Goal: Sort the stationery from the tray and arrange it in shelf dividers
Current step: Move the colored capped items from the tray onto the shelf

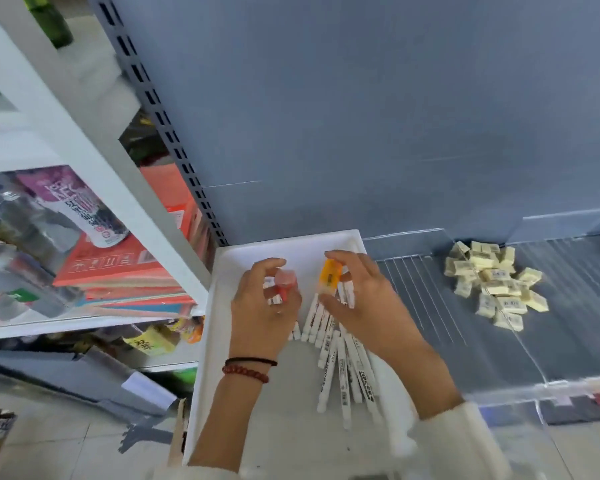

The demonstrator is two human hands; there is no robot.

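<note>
Holding a red item in left grip, orange item in right grip.

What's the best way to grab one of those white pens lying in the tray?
Take the leftmost pen of the near fan by mid-barrel, from above, fingers across it: it lies flat with bare tray on its left. Free a hand first: the left hand holds a red piece, the right hand an orange piece.
</note>
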